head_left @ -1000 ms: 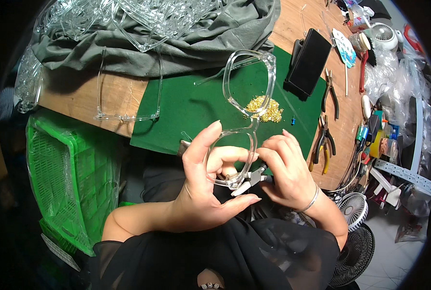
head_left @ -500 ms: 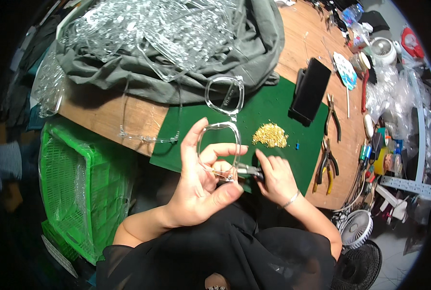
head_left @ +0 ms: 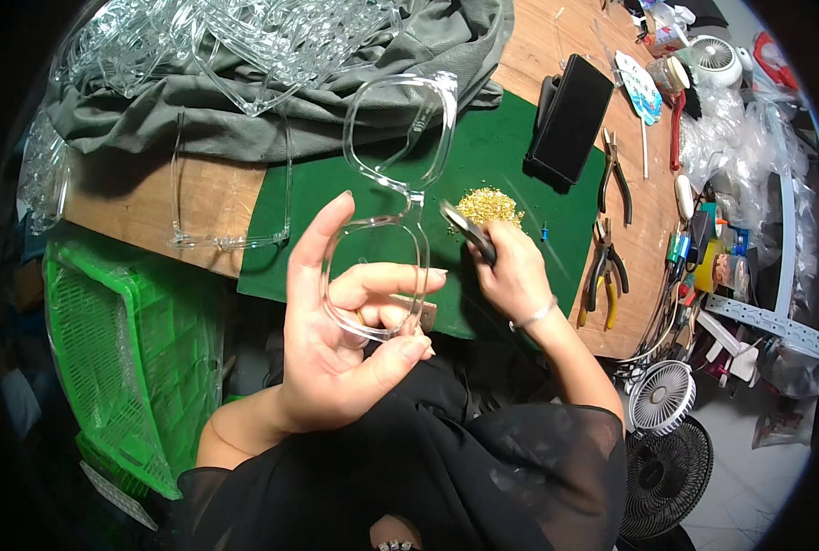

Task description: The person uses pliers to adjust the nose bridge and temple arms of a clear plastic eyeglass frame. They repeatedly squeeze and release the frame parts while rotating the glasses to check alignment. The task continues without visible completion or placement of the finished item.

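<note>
Clear plastic eyeglass frames stand on end in my left hand. Its thumb and fingers close on the lower lens rim, while the index finger points up beside it. My right hand is wrapped round dark-handled pliers, whose tips point up and left. The tips are slightly blurred, close to a heap of small gold-coloured metal pieces on the green mat. Another clear pair of eyeglass frames rests on the wood at the mat's left.
A large pile of clear frames lies on grey cloth at the back. A black phone leans on its stand. Two pliers lie at the right edge. A green crate stands lower left, fans lower right.
The pliers have come away from the lower rim of the held frames and swung up toward the gold pieces. The frames appear larger and closer. The whole view has shifted slightly.
</note>
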The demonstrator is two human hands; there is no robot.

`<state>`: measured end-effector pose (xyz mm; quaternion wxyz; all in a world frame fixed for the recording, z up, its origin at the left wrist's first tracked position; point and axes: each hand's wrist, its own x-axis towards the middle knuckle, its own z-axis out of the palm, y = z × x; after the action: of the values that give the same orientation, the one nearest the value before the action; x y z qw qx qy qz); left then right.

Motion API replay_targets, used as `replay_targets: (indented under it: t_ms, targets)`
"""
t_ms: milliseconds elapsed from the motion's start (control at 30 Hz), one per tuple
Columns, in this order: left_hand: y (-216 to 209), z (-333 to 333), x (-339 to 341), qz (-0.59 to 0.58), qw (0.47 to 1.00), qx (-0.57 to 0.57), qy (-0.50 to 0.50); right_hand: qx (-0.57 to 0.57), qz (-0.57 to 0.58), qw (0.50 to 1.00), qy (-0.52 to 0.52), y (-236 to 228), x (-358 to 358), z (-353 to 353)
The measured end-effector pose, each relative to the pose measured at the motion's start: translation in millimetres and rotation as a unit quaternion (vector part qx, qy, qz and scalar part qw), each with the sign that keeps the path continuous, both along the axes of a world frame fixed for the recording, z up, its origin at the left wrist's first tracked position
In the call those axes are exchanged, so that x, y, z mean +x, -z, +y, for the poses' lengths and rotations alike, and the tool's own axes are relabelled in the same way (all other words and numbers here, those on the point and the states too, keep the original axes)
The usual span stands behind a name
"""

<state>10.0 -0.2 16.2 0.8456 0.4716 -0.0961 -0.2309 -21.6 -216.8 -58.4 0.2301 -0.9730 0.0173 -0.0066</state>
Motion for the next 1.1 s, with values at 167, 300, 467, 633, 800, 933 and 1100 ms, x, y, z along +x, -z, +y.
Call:
replay_targets:
  t_ms: [167, 300, 467, 633, 800, 933, 1100]
  targets:
    - [4.7, 12.5, 0.5, -0.034, 0.999, -0.005, -0.009, 0.026, -0.030, 0.998, 0.042, 12.4, 2.2, 6.1]
    - [14.5, 9.1, -4.9, -0.090, 0.996, -0.013, 0.009, -0.015, -0.033, 0.999, 0.027, 13.3, 1.2, 14.7]
    - [19.0, -0.7, -6.7, -0.200, 0.976, 0.059, 0.069, -0.035, -0.048, 0.998, 0.014, 11.0, -0.7, 16.7]
    - [29.9, -4.6, -10.3, -0.195, 0.979, 0.029, 0.047, 0.320, 0.053, 0.943, 0.081, -39.6, -12.4, 17.3]
    - [27.8, -12.9, -18.0, -0.195, 0.980, 0.025, 0.037, 0.364, -0.143, 0.909, -0.146, -73.7, -17.7, 36.8]
    - [21.5, -7.3, -18.0, -0.216, 0.969, 0.085, 0.082, 0.344, -0.183, 0.903, -0.183, -65.6, -18.9, 35.8]
    - [22.2, -8.1, -21.5, -0.235, 0.965, 0.077, 0.083, 0.374, -0.180, 0.890, -0.190, -63.2, -21.1, 35.6]
